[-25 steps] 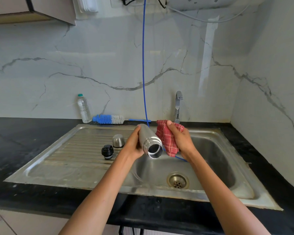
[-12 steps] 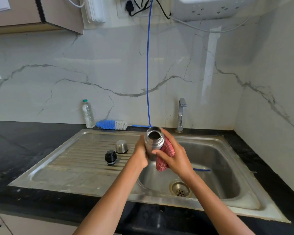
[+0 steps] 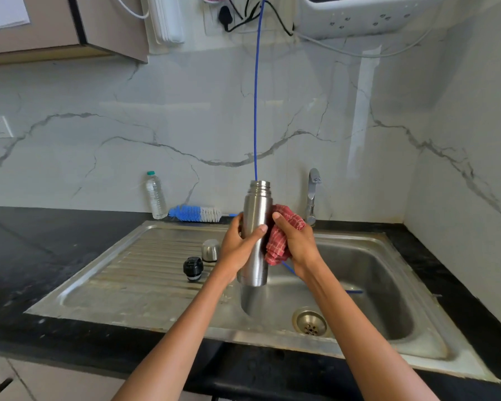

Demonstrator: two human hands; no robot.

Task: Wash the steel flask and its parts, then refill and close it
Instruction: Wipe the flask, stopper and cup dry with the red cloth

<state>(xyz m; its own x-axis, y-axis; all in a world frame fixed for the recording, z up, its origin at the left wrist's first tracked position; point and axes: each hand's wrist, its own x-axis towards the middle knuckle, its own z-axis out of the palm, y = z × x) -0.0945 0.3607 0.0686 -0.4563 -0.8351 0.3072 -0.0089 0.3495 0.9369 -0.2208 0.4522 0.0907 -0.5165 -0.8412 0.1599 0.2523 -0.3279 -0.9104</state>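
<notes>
I judge the washing to be nearly over and the drying under way: the steel flask [image 3: 255,233] stands upright in my hands above the left part of the sink basin [image 3: 368,285], its threaded mouth open at the top, and I have a red checked cloth [image 3: 281,235] pressed to its right side. My left hand [image 3: 237,247] is wrapped around the middle of the body, thumb across the front, holding it firmly. My right hand [image 3: 297,241] is closed on the cloth, bunching it against the flask. The two parts are off and waiting on the ribbed drainboard [image 3: 133,264], toward its right end just beside my left hand: the black stopper [image 3: 193,268] nearer the front edge and the small steel cup [image 3: 210,250] behind it. Whether these are already dry I cannot tell. The tap [image 3: 312,195] at the back rim of the sink is not running. Left to do, as I see it: finish wiping, refill the flask, screw the stopper in and fit the cup over it.
</notes>
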